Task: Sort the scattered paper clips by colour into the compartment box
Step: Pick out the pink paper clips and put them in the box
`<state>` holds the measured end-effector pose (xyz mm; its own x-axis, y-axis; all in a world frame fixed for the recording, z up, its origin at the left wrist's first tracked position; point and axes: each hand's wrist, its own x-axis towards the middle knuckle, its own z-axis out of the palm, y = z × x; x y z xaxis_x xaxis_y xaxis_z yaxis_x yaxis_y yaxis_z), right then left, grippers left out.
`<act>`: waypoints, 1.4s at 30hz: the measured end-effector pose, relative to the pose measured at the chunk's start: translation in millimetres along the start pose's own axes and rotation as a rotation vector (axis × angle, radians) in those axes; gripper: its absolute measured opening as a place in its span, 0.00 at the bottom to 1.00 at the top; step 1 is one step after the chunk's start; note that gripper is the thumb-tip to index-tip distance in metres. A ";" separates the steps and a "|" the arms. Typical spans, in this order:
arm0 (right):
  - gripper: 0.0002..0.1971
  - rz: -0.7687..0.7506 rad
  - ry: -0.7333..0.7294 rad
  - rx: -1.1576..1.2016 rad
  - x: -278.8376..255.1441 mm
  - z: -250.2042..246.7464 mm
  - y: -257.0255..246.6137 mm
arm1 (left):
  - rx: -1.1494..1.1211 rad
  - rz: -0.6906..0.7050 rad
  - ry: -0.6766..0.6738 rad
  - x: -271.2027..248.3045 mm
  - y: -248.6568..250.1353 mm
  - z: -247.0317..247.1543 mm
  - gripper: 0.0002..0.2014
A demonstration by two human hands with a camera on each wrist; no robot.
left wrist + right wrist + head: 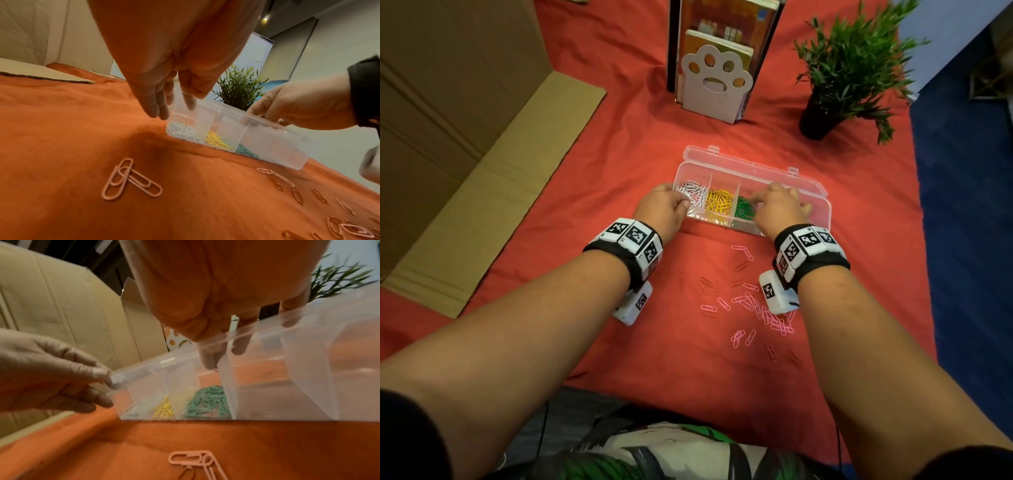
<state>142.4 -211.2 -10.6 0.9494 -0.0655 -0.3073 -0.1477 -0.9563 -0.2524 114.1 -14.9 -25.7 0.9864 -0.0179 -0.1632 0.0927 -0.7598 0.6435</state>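
Count of items on the red cloth (619, 154), by kind.
One clear compartment box (784, 178); four compartments show, three filled: one heap each of white clips (693, 195), yellow clips (719, 204), green clips (743, 210); heaps too tangled to count singly. Loose pink clips (756, 308) on the cloth: over twenty, exact number unclear; a few darker clips (707, 284) among them. Two hands: left hand (662, 209), right hand (779, 209). One potted plant (852, 65), one paw-shaped bookend (715, 82), one cardboard box (448, 102).

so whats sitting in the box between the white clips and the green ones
The yellow paper clips, in their own compartment of the compartment box, lie between the white paper clips and the green paper clips. The head view shows it best.
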 end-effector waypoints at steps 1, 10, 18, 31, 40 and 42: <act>0.25 0.009 0.032 0.052 -3.3 -2.5 3.5 | -0.005 -0.005 -0.002 0.0 0.4 0.2 0.14; 0.23 0.104 0.208 0.228 -39.0 -12.2 39.0 | 0.000 -0.022 -0.003 -3.8 4.1 1.2 0.14; 0.22 0.035 0.310 0.407 -62.8 -29.8 63.6 | 0.027 -0.005 0.252 -37.3 10.5 10.4 0.16; 0.11 0.061 -0.082 0.177 -154.3 28.7 132.0 | 0.120 0.134 -0.257 -137.6 23.9 77.8 0.08; 0.12 0.071 -0.043 0.142 -176.7 57.6 129.7 | 0.253 0.127 -0.301 -151.1 40.9 109.6 0.16; 0.16 0.038 -0.044 0.137 -174.4 63.4 121.7 | 0.288 0.143 -0.318 -150.5 42.9 114.1 0.15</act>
<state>-58.7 -298.0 -45.9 0.9298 -0.0856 -0.3581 -0.2228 -0.9052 -0.3620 -45.9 -119.0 -58.8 0.8920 -0.3001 -0.3381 -0.1273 -0.8843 0.4492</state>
